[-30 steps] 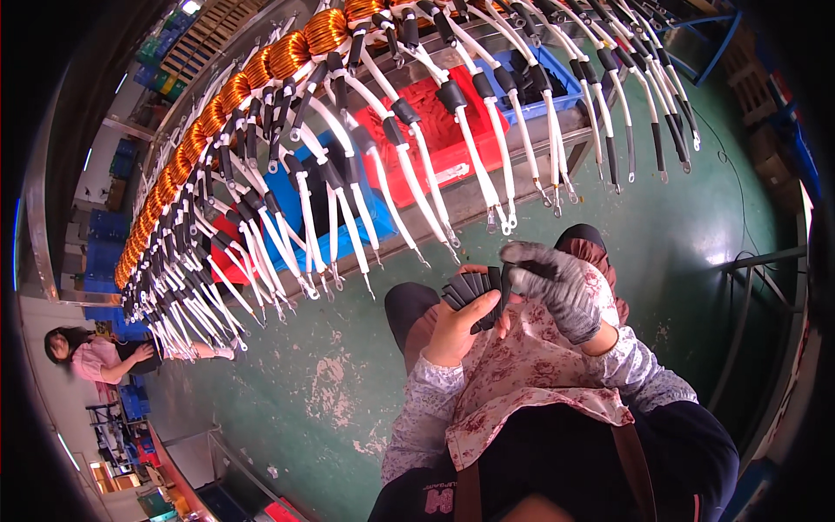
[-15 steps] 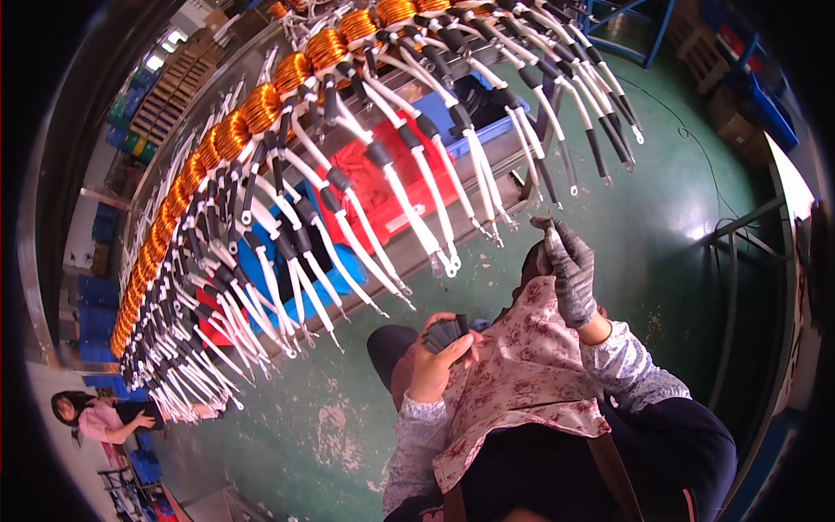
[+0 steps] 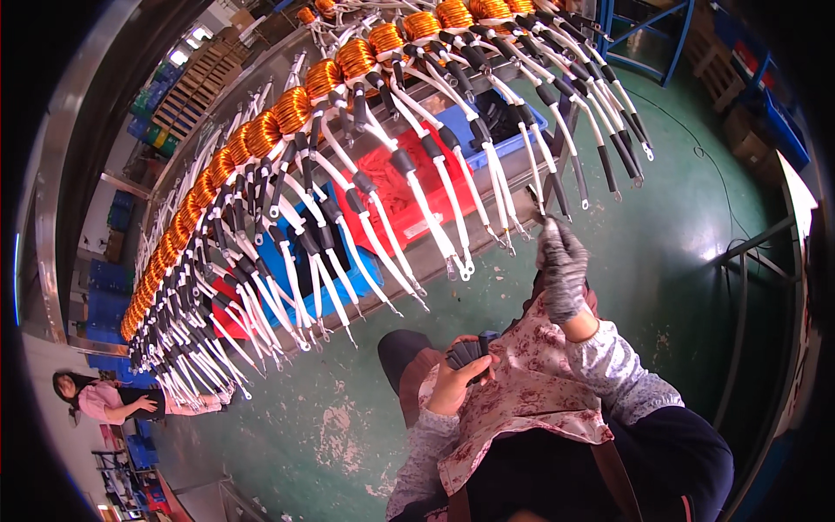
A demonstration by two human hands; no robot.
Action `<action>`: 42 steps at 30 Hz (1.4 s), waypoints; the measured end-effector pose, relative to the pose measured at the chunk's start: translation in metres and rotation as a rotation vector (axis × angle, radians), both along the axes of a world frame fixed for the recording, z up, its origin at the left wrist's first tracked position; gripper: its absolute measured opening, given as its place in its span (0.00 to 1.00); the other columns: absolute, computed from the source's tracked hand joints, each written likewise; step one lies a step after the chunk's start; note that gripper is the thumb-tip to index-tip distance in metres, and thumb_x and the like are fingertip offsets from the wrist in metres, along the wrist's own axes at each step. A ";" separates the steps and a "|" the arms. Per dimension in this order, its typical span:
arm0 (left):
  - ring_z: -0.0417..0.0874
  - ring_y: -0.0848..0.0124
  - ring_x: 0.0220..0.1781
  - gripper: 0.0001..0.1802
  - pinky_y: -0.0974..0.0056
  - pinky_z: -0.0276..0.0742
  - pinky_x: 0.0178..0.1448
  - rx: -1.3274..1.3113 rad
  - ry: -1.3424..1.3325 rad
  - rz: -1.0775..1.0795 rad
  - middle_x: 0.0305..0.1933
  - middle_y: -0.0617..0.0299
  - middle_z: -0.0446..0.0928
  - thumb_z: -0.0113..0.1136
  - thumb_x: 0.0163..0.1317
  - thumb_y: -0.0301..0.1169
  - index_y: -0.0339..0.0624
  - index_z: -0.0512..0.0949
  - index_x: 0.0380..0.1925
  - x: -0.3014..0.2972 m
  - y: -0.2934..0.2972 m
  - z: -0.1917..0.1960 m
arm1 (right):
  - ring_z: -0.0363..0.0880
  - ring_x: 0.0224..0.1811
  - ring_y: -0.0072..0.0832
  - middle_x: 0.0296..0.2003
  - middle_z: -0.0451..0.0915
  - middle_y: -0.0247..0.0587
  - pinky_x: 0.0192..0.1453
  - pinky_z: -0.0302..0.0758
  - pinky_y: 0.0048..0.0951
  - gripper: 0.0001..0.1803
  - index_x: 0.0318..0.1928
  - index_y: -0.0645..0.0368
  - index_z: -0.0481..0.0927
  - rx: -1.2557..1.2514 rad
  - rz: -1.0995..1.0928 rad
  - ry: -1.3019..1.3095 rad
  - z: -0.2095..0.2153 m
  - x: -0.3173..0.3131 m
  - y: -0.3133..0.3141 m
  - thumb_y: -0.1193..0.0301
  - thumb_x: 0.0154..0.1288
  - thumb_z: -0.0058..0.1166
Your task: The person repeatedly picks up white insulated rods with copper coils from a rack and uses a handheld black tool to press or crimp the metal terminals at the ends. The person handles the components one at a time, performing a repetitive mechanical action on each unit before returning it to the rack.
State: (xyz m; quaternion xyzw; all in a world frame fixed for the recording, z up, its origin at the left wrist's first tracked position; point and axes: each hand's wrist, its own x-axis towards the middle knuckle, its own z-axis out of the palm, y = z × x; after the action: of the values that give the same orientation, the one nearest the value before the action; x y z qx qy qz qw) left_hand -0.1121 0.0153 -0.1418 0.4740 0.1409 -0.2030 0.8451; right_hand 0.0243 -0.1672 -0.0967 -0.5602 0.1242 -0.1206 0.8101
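Note:
My left hand (image 3: 454, 383) is closed around a bundle of short dark grey tube pieces (image 3: 468, 352), held in front of the apron. A grey glove covers my right hand (image 3: 564, 265), whose fingers are pressed together. Its fingertips meet the lower end of a hanging white cable lead (image 3: 534, 165); whether they grip the lead or a small piece is too small to tell. Above hangs a long row of copper-wound coils (image 3: 355, 59). Their white leads carry black sleeves (image 3: 402, 161), and many end in metal ring lugs (image 3: 467, 274).
Below the leads stand a red bin (image 3: 409, 196), a bright blue bin (image 3: 370, 274) and a blue crate (image 3: 513, 143) with dark parts. A metal frame (image 3: 739, 248) stands at right on the green floor (image 3: 348, 426). Another person (image 3: 109, 400) is at far left.
My right hand has moved up to the end of a hanging lead. The left hand has shifted slightly right and down, still holding the tubes. The view has shifted a little.

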 end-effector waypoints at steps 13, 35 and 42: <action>0.80 0.71 0.27 0.19 0.70 0.72 0.27 0.023 -0.058 0.017 0.35 0.53 0.79 0.60 0.57 0.26 0.39 0.67 0.47 -0.019 0.008 0.004 | 0.63 0.19 0.17 0.18 0.67 0.26 0.22 0.62 0.21 0.14 0.46 0.65 0.75 0.190 0.078 -0.331 -0.050 0.073 -0.027 0.67 0.70 0.43; 0.78 0.75 0.24 0.17 0.72 0.71 0.25 0.032 -0.130 -0.050 0.31 0.61 0.77 0.60 0.56 0.26 0.39 0.68 0.45 -0.024 -0.011 -0.024 | 0.53 0.11 0.12 0.13 0.58 0.24 0.13 0.53 0.17 0.13 0.43 0.64 0.73 0.909 0.789 -0.266 -0.052 0.102 -0.056 0.67 0.71 0.39; 0.78 0.76 0.25 0.17 0.72 0.72 0.26 0.033 -0.101 -0.036 0.30 0.63 0.75 0.61 0.56 0.27 0.41 0.69 0.45 -0.027 -0.006 -0.024 | 0.47 0.14 0.10 0.15 0.53 0.21 0.16 0.47 0.17 0.18 0.45 0.65 0.76 0.059 0.164 -0.174 -0.014 0.066 -0.011 0.62 0.70 0.43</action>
State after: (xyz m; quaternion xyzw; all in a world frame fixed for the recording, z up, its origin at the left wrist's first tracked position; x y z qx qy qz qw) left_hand -0.1392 0.0091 -0.1657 0.4998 0.0928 -0.1914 0.8396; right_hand 0.0907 -0.1786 -0.1105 -0.5318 0.0108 -0.0984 0.8410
